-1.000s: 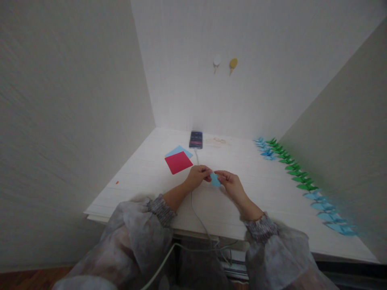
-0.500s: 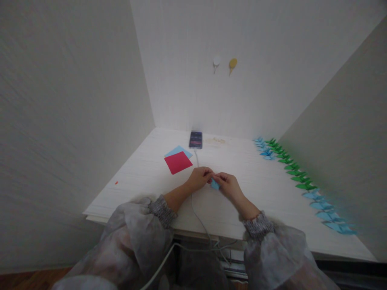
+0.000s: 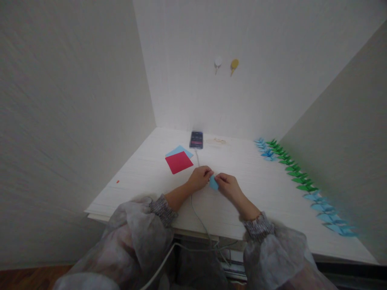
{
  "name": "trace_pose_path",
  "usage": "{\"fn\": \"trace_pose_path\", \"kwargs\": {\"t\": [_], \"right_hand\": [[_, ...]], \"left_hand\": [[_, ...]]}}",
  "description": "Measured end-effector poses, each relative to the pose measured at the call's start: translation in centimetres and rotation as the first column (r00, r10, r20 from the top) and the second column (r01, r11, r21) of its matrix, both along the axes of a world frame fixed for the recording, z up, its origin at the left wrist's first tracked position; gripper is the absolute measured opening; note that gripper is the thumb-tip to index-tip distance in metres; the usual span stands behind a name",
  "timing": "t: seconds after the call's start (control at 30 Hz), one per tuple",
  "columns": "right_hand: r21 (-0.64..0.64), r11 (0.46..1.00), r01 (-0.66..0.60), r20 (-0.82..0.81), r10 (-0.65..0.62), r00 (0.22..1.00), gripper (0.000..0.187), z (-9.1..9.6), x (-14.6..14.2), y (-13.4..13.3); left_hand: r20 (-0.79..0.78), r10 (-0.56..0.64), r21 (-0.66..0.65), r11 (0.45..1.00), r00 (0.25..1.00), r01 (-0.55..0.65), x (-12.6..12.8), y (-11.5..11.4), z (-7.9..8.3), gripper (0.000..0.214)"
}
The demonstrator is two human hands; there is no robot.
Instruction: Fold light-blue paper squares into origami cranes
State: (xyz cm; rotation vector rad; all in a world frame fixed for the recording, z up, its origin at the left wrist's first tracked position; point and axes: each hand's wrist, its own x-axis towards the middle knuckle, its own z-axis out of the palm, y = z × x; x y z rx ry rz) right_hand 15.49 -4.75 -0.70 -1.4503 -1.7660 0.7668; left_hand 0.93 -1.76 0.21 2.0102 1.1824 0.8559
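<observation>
A small piece of folded light-blue paper (image 3: 213, 183) is held between both hands over the middle of the white table. My left hand (image 3: 200, 178) pinches its upper left edge with thumb and fingers. On the other side, my right hand (image 3: 227, 184) grips the paper's right edge, its fingers closed. The fingers cover part of the paper, so its full folded shape is hidden. Just beyond my left hand lies a red paper square (image 3: 179, 162), partly covering a light-blue sheet (image 3: 185, 150).
Folded paper cranes, green (image 3: 298, 177) and light blue (image 3: 323, 207), line the table's right side. A phone (image 3: 196, 139) lies at the back, with a white cable (image 3: 198, 217) running under my left arm. Two hooks, white (image 3: 218, 62) and yellow (image 3: 234, 64), hang on the wall.
My fingertips have drawn slightly apart, and more of the light-blue paper shows between them. The whole view has shifted a little; the things on the table stay put.
</observation>
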Motion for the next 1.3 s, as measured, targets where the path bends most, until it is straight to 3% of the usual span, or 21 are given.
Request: {"fn": "trace_pose_path", "kwargs": {"t": [0.23,0.37,0.47,0.6,0.7,0.93,1.13,1.3], "right_hand": [[-0.046,0.999,-0.019,0.002,0.019,1.000,0.024,0.2,0.3,-0.1],[0.017,1.000,0.017,-0.039,-0.016,0.999,0.024,0.1,0.1,-0.1],[0.072,0.996,0.054,0.006,-0.054,0.999,0.025,0.1,-0.2,-0.1],[0.080,0.996,-0.032,0.144,0.020,0.989,0.031,0.3,-0.4,-0.2],[0.073,0.997,-0.034,0.156,0.022,0.987,0.032,0.2,-0.3,-0.2],[-0.084,0.996,-0.011,-0.056,0.007,0.998,0.018,-0.4,-0.3,0.1],[-0.163,0.986,-0.025,-0.245,-0.016,0.969,0.012,0.1,0.0,-0.2],[-0.166,0.986,-0.005,-0.276,-0.041,0.960,0.015,0.2,0.1,-0.2]], "left_hand": [[0.008,0.075,0.079,0.994,0.997,-0.076,-0.3,0.6,0.1,0.021],[0.047,0.115,0.058,0.991,0.992,-0.117,-0.4,0.7,0.1,0.021],[0.092,0.071,-0.006,0.997,0.993,-0.071,-0.1,0.5,-0.1,0.022],[0.143,0.001,-0.076,0.997,0.990,0.010,0.5,0.1,-0.4,0.023],[0.166,0.004,-0.096,0.995,0.986,0.012,0.6,0.2,-0.6,0.022],[0.332,0.070,-0.207,0.978,0.941,0.000,-0.1,0.8,-0.5,0.023],[0.466,0.011,-0.260,0.957,0.885,0.125,0.0,0.6,-0.4,0.025],[0.504,-0.008,-0.289,0.940,0.864,0.178,0.0,0.6,-0.5,0.027]]}}
